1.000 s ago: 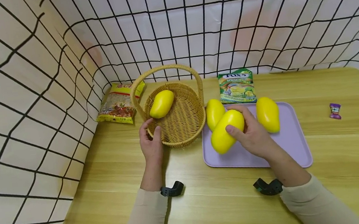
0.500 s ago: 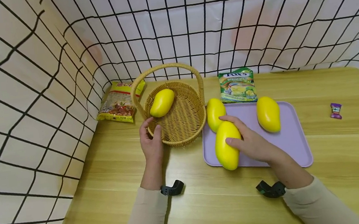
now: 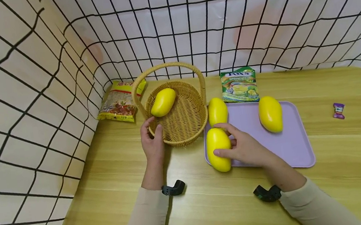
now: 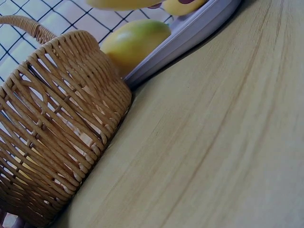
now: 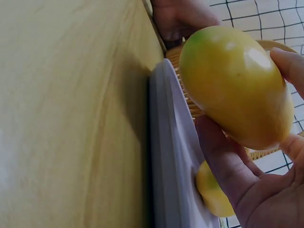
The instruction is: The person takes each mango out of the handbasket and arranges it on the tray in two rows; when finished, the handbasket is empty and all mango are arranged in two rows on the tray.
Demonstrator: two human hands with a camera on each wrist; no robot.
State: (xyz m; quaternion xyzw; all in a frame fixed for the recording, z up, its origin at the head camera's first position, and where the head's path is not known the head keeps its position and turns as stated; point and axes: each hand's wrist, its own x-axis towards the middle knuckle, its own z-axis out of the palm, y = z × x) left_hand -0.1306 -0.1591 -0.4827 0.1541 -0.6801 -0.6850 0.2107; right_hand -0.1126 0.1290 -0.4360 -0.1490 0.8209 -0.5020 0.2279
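My right hand (image 3: 242, 146) grips a yellow mango (image 3: 219, 150) between thumb and fingers, above the near left corner of the lilac tray (image 3: 292, 151). In the right wrist view the held mango (image 5: 232, 85) shows a green tip and is raised over the tray edge. Another mango (image 3: 218, 111) lies at the tray's far left, and one more mango (image 3: 270, 114) at its right. My left hand (image 3: 152, 145) holds the near left rim of a round wicker basket (image 3: 185, 126), thumb on the inner side. Inside the basket rests a mango (image 3: 163, 102), against the left wall.
The basket's tall handle (image 3: 166, 66) arches over it. A yellow snack bag (image 3: 119, 101) lies behind it at left, and a green Fox's candy bag (image 3: 239, 85) behind the tray. A small purple wrapped candy (image 3: 338, 110) is far right. Black-gridded white walls enclose the table (image 3: 212, 213).
My right hand has brought the mango nearer to me, turned it more upright and shifted it left toward the basket. The left hand stays at the rim.
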